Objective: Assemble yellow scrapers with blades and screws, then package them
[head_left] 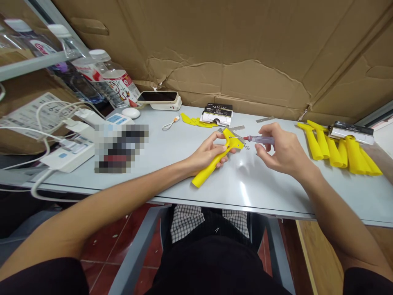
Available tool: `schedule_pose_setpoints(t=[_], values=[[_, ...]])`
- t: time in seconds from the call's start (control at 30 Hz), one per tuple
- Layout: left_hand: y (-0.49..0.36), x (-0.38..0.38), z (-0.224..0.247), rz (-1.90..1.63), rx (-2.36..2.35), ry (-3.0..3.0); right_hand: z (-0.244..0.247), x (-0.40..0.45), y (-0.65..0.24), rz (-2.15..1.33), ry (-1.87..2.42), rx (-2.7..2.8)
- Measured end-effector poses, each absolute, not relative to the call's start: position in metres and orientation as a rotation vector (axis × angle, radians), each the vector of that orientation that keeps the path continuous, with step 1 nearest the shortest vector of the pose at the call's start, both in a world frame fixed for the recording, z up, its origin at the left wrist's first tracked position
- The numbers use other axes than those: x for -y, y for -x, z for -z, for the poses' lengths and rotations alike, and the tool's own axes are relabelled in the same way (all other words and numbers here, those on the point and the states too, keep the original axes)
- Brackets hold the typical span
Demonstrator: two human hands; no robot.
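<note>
My left hand is wrapped round a yellow scraper just below its wide head, with the tube-like handle slanting toward the front edge. A metal blade edge shows at the head. In my right hand is a screwdriver with a clear purplish handle, held by the end between thumb and fingers. Its thin shaft lies over the scraper's head, the tip near a hole there. Several small screws lie on the table beside the head. Loose blades rest just behind it.
Yellow flat pieces and a blade box lie at the back. Several yellow scraper handles sit at the right by another box. A phone, short cable, power strip and bottles occupy the left.
</note>
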State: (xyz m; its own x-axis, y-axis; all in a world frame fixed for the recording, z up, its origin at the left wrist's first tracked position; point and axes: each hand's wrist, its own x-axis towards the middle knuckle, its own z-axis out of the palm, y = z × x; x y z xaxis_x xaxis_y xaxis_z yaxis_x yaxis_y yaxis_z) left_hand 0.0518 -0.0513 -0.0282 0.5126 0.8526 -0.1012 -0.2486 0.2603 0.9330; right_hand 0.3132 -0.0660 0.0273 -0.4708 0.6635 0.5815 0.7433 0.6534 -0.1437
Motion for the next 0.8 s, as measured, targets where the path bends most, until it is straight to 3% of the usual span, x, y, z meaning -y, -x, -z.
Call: schedule_pose_setpoints(t=[0.2, 0.8], values=[[-0.0520, 0.0511, 0.0290, -0.834, -0.684, -1.058, -0.0286, 0.0648, -0.3153, 0.100, 1.014, 2.277], [-0.0510, 0.0508, 0.0298, -0.844, -0.682, -1.040, -0.0236, 0.0626, -0.3192, 0.329, 1.073, 2.258]])
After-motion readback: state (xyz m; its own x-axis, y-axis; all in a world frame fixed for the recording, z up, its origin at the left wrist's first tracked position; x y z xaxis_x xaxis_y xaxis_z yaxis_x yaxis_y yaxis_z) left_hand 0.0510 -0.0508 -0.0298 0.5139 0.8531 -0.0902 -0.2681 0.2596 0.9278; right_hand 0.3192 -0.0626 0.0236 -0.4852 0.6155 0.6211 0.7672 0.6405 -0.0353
